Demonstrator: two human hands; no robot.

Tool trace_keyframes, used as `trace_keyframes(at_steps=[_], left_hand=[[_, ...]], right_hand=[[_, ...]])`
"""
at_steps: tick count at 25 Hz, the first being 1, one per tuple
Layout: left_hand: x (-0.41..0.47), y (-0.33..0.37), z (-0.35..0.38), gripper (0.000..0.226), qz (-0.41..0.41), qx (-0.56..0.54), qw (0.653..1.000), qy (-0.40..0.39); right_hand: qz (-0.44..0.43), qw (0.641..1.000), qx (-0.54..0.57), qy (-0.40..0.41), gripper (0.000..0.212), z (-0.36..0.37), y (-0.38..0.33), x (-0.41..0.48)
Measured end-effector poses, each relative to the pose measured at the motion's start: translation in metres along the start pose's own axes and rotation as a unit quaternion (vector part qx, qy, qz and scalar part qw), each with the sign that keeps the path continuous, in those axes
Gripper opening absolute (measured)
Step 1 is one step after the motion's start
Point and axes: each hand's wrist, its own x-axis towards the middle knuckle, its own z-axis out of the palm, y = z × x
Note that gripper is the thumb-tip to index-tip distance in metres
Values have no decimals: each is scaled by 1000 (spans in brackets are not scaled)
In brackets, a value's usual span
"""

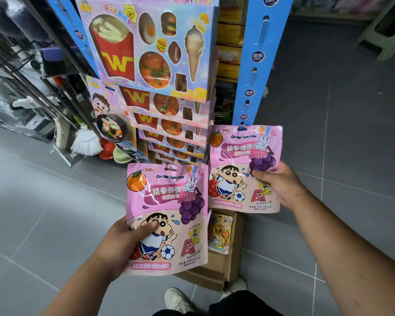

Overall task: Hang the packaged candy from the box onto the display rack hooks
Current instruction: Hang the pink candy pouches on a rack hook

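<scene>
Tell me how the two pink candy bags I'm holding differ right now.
The left hand holds its candy bag low and near the camera; the right hand holds its bag higher, its hang hole meeting the blue rack strip. The left bag is gripped at its lower left side, the right bag at its right edge. Both show the same pink cartoon design.

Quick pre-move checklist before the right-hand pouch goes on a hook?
1. Right hand grips right pouch: ok.
2. Left hand grips left pouch: ok.
3. Right pouch's hang hole up by the blue rack strip: ok.
4. Hook through that hole: cannot tell.
5. Free hook visible: cannot tell.
6. Cardboard box on the floor at the feet holds more stock: ok.
</scene>
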Motion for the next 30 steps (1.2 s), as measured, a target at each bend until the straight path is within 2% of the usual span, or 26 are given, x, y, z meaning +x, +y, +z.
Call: trace_keyframes(at_steps=[4, 14, 18, 21, 25, 27, 30], left_hand=[[-2, 1, 2, 22, -7, 16, 1000, 10], [-4, -2, 9, 28, 0, 27, 1000, 11], [-10, 3, 13, 31, 4, 20, 1000, -8], [-11, 9, 17, 31, 13, 21, 999, -23], [-13, 18, 26, 31, 31, 20, 998, -49], [-14, 24, 32, 35, 34, 10, 997, -67], [-14, 35, 43, 32, 43, 14, 995, -90]], right_hand=[[7, 1000, -5, 3, 34, 0, 6, 2], [33, 998, -52, 10, 37, -6, 28, 17], [43, 994, -84, 52, 37, -4, 30, 19], [42, 990, -109, 75, 50, -4, 28, 15], [56, 985, -111, 118, 85, 2, 15, -5], [40, 988, -93, 119, 74, 9, 7, -25], [17, 995, -20, 91, 37, 21, -3, -62]])
